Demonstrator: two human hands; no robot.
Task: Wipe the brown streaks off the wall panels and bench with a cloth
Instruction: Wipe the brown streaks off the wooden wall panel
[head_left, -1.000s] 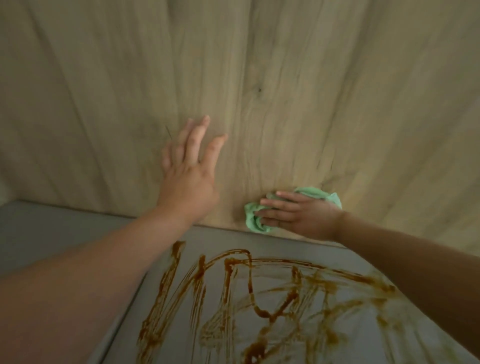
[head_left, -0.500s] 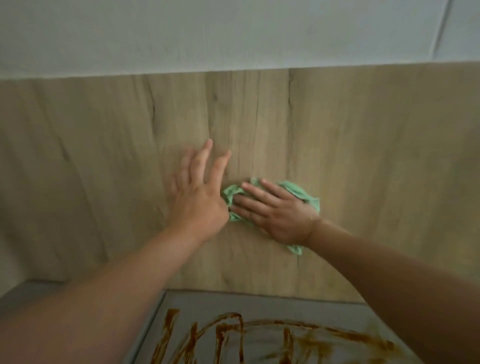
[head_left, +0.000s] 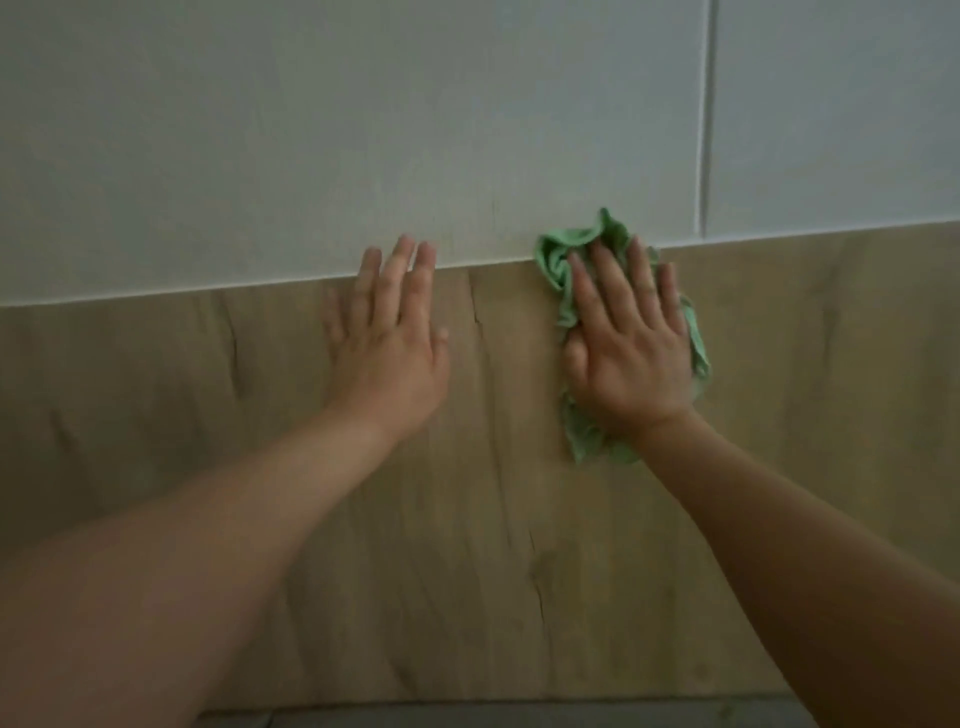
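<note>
A crumpled green cloth is pressed flat against the wood-grain wall panel by my right hand, fingers spread over it. The cloth's top edge reaches onto the pale grey-white upper panel. My left hand lies flat and open on the wood panel to the left, its fingertips crossing the seam between the two panels. No brown streaks show on the visible wall. Only a thin strip of the grey bench appears at the bottom edge.
A vertical joint splits the upper panel at the right. The horizontal seam between the pale and wood panels slopes up toward the right. Both forearms reach in from the bottom corners.
My right hand has slid the cloth up and to the right, from near the bench to the seam. The view has tilted up, so the streaked bench has left the frame. My left hand has stayed flat on the wall.
</note>
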